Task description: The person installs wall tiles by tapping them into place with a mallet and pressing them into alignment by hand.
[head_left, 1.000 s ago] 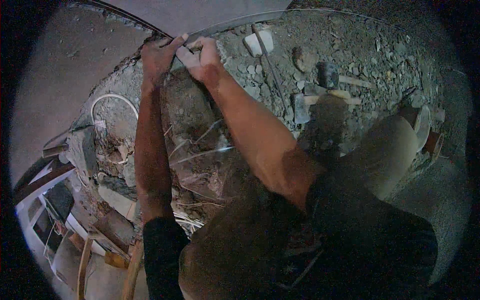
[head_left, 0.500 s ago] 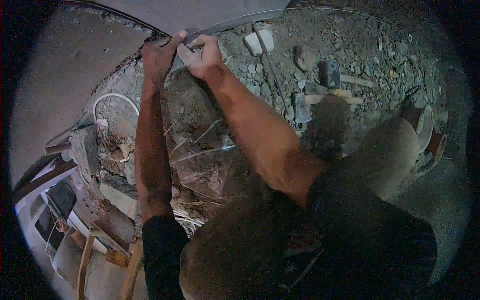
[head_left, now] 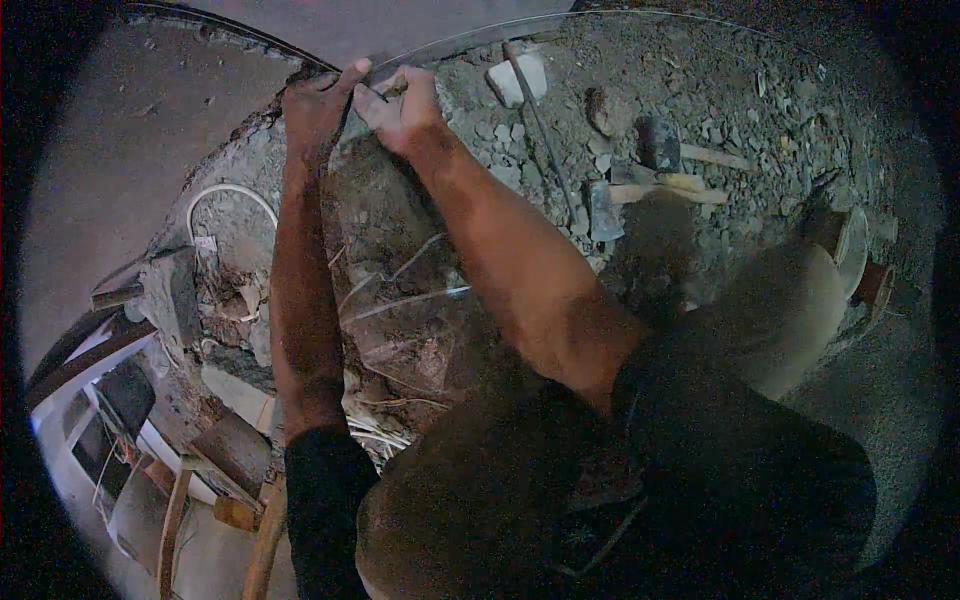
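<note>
Both my arms reach to the far edge of the rubble, and my hands meet there. My left hand [head_left: 318, 108] is closed, its thumb pointing up toward the right hand. Fingers curled in a pinch, my right hand [head_left: 405, 112] sits just beside it. What they grip between them is too small and dim to make out. A thin pale strand [head_left: 480, 37] arcs away to the right from near my fingertips. Dark cable-like lines [head_left: 240, 33] run in from the upper left and end by my left hand.
Right of my arms lie a hammer with a dark block head [head_left: 660, 143], an axe-like tool [head_left: 606, 212], a metal bar [head_left: 540, 125] and a white block [head_left: 518, 80] on broken stone. A looped white tube [head_left: 232, 188] is at left. Wooden curved pieces [head_left: 175, 530] stand lower left.
My hands and arms stay almost in place, with only a very slight shift. The tools and rubble have not moved.
</note>
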`<state>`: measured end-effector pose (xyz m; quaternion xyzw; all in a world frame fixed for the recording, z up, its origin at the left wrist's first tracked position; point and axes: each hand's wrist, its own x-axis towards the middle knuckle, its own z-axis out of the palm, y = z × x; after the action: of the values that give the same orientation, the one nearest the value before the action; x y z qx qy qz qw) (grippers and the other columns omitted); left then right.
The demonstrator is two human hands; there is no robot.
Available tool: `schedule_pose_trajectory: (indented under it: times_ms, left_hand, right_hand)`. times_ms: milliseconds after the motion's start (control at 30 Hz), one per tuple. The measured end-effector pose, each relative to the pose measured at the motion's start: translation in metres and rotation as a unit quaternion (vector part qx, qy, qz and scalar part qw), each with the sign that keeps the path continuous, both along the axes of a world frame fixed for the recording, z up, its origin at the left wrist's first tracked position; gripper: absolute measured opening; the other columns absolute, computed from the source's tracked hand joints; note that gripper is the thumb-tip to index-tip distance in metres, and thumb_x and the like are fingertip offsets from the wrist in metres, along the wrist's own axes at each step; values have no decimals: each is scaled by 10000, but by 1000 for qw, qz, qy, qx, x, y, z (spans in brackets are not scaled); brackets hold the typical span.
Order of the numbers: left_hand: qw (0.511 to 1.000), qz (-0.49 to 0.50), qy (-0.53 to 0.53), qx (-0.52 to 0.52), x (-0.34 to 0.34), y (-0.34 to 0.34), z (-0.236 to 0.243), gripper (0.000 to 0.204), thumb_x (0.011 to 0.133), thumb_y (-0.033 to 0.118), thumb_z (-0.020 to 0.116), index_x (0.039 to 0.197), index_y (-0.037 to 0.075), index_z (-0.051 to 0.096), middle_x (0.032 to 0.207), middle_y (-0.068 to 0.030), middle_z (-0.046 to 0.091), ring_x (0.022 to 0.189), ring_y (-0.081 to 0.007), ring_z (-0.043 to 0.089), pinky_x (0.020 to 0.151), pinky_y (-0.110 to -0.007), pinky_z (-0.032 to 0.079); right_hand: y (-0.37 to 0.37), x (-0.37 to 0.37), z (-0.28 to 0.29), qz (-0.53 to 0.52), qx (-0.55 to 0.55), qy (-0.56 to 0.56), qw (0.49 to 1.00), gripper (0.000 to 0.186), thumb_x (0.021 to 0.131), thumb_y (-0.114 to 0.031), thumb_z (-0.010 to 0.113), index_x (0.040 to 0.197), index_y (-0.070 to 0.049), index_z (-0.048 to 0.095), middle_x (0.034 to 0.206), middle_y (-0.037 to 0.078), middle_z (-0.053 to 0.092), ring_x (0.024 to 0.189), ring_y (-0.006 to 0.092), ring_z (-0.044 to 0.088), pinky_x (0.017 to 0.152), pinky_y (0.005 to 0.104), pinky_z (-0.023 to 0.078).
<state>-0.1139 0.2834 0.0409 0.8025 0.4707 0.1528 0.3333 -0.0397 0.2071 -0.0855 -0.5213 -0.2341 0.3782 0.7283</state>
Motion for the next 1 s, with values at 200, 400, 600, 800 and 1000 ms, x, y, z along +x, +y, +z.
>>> schedule_pose_trajectory:
  times_ms: [200,400,600,800,1000]
  left_hand:
    - [993,-46,-55,93,17,13,-10,529,858,461,843,759,-46,731,681,-46,684,625,-135,558,629,-349,490]
    - [996,-36,-58,50,2,4,-3,506,904,467,785,952,-36,770,897,-180,771,821,-298,719,789,-441,542]
    - [977,82,-99,170,-28,-47,-1,528,951,507,693,1100,8,777,1058,-265,751,1028,-449,704,917,-477,529]
    - [943,238,74,220,-55,-75,-44,541,956,497,672,1043,-30,764,892,-282,728,832,-442,711,749,-529,510]
    - [936,200,88,277,-41,-96,-70,431,952,417,651,981,0,759,822,-300,698,800,-503,684,727,-558,524]
  right_hand:
    - [-16,25,41,-44,-54,-64,995,216,845,-202,583,985,-43,539,1053,158,587,984,329,639,824,444,560]
    - [-38,9,100,27,-44,408,911,255,879,-252,586,1040,-56,561,1034,131,598,1032,346,670,921,492,545]
    - [-127,95,127,119,-79,292,946,343,994,-322,569,1171,-31,616,1198,183,663,1096,370,690,995,499,553]
    - [-209,246,160,-84,-102,185,974,400,1067,-332,499,1206,29,603,1176,226,695,995,327,701,888,497,580]
    - [-290,389,57,-323,-329,-66,885,424,1079,-358,493,1252,14,601,1201,202,687,1020,309,682,891,486,554]
